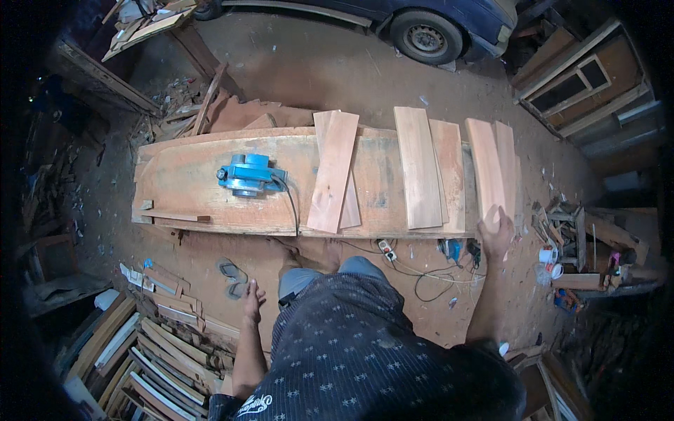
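The right hand grips the near end of a board at the bench's right edge, while the left hand hangs spread, holding nothing, well below the blue planer.

Single view only, nothing to share with second one. Camera sitting on person's head, looking steeply down over patterned shirt and both forearms coming in from lower edge. Facing forward across long workbench, standing height above it, not close. Fisheye bending bench edges, taking in dirt floor, car wheel at top, wood stacks at lower left.
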The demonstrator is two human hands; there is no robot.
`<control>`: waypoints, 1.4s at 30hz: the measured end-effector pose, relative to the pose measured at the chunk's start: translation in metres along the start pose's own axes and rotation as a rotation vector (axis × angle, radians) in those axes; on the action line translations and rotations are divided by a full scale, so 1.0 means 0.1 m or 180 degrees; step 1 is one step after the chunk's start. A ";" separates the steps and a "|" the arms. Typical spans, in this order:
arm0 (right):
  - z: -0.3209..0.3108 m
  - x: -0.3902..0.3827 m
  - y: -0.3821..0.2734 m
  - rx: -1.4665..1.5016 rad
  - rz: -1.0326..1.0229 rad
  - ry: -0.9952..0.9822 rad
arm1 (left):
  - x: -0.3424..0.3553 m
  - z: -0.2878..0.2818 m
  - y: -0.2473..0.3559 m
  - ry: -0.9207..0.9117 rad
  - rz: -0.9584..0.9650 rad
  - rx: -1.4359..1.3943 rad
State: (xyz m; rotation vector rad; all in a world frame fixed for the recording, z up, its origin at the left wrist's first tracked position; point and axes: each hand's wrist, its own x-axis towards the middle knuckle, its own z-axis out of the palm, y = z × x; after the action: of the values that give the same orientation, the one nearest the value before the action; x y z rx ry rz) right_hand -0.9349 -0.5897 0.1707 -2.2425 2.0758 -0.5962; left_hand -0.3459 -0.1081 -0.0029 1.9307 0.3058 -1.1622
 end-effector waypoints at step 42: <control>2.75 -0.24 -4.30 0.3613 0.1323 -0.2528 | -0.62 -1.20 -1.48 0.0894 -0.1385 -0.0986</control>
State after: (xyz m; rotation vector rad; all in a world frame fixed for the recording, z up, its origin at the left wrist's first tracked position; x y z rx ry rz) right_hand -0.4440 -0.5840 0.0280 -1.0743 1.2028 -0.5094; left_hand -0.3913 0.0871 -0.0056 1.7927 1.0369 -1.0303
